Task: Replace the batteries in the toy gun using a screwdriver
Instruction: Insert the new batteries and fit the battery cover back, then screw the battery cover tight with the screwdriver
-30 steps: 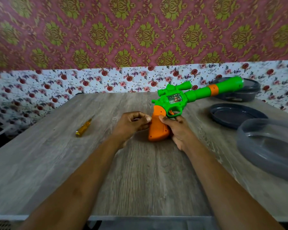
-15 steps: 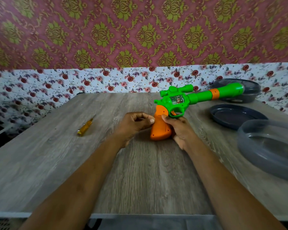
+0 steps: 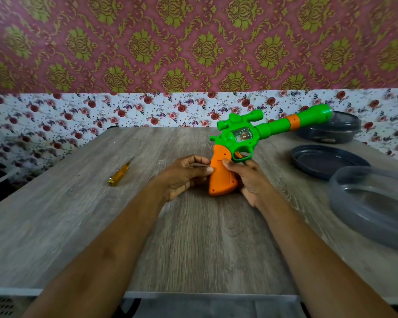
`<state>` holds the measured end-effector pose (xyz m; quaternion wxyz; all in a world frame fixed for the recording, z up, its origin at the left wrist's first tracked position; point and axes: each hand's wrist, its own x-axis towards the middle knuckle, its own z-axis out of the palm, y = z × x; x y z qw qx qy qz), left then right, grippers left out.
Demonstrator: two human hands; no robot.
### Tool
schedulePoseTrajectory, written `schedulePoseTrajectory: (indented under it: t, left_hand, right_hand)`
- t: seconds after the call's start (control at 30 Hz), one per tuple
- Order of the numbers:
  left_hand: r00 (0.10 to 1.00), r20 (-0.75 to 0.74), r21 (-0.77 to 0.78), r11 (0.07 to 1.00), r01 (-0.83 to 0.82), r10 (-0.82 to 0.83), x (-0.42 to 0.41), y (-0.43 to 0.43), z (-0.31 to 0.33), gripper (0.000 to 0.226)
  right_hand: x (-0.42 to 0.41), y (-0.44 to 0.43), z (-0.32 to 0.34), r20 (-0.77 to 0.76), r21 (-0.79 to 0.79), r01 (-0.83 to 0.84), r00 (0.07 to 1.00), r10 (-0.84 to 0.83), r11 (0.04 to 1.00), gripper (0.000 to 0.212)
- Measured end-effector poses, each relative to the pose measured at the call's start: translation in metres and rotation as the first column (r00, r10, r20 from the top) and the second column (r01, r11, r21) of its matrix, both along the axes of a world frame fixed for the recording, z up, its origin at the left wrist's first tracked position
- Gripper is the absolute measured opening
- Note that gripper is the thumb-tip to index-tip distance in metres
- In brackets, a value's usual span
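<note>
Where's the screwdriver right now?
The screwdriver lies untouched on the wooden table, left of the left hand, which holds the toy gun.

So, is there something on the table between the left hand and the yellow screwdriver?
Nothing visible. Only bare table lies between the left hand and the screwdriver. Both hands are on the toy gun.

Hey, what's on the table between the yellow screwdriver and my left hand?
Nothing: in the head view, only bare grey wood-grain table lies between the yellow-handled screwdriver and the left hand.
</note>
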<state>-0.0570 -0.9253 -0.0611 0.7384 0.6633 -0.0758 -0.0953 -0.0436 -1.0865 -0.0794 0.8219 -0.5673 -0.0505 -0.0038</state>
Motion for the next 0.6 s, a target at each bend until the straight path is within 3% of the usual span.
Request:
schedulePoseTrajectory:
  t: [0.07,0.23,0.5,0.57,0.6]
  left_hand:
    - [1.000,-0.002,0.000,1.000,0.005,-0.005,0.001,0.001,0.000,0.017]
    - [1.000,-0.007,-0.031,0.999,0.027,-0.027,0.002,0.003,-0.001,0.016]
    - [1.000,-0.017,-0.024,0.999,0.021,-0.022,-0.002,0.007,0.007,0.006]
    - [0.986,0.076,0.208,0.964,-0.164,0.151,-0.001,0.021,0.013,0.011]
    - [0.938,0.214,0.425,0.838,-0.342,0.274,0.000,0.033,0.015,0.012]
  right_hand:
    - [0.000,0.000,0.000,0.011,-0.005,-0.002,1.000,0.002,1.000,0.027]
    - [-0.003,0.001,0.003,-0.002,-0.008,-0.019,1.000,0.019,1.000,0.038]
    - [-0.006,0.001,0.006,-0.017,0.017,-0.025,1.000,0.025,1.000,0.033]
    - [-0.006,0.001,0.006,-0.033,0.013,-0.020,0.999,0.021,1.000,0.030]
    - [-0.006,0.001,0.007,-0.038,0.012,-0.021,0.999,0.021,1.000,0.028]
